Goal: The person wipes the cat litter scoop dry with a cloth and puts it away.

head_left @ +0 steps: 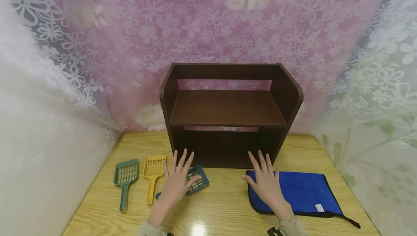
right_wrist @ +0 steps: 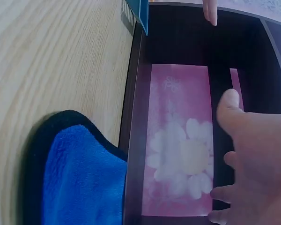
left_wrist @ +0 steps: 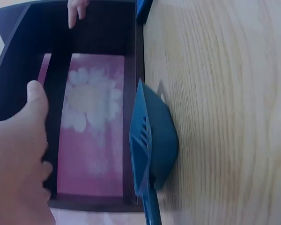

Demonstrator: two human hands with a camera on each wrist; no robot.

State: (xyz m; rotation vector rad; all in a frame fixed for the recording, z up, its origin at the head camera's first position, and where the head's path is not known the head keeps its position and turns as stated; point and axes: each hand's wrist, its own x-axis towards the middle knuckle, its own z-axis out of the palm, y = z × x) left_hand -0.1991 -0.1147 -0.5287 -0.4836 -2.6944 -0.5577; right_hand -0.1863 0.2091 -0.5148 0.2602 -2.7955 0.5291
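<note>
Both hands hold nothing, fingers spread, in front of a dark brown two-tier shelf [head_left: 228, 109]. My left hand [head_left: 177, 183] hovers over a blue slotted litter scoop [head_left: 202, 181], hiding part of its handle and head. In the left wrist view this scoop [left_wrist: 161, 136] lies beside the shelf's front edge. Left of that hand lie a yellow litter scoop [head_left: 154, 167] and a green litter scoop [head_left: 127, 174]. My right hand [head_left: 265, 181] is above the left end of a blue cloth [head_left: 303, 190] with black edging; the cloth [right_wrist: 86, 178] also shows in the right wrist view.
Everything stands on a light wooden table [head_left: 224, 207]. The shelf is at the table's back, near a pink flowered curtain [head_left: 137, 47]. Pale sheets hang along the left and right sides. A black strap [head_left: 350, 221] trails from the cloth's right corner.
</note>
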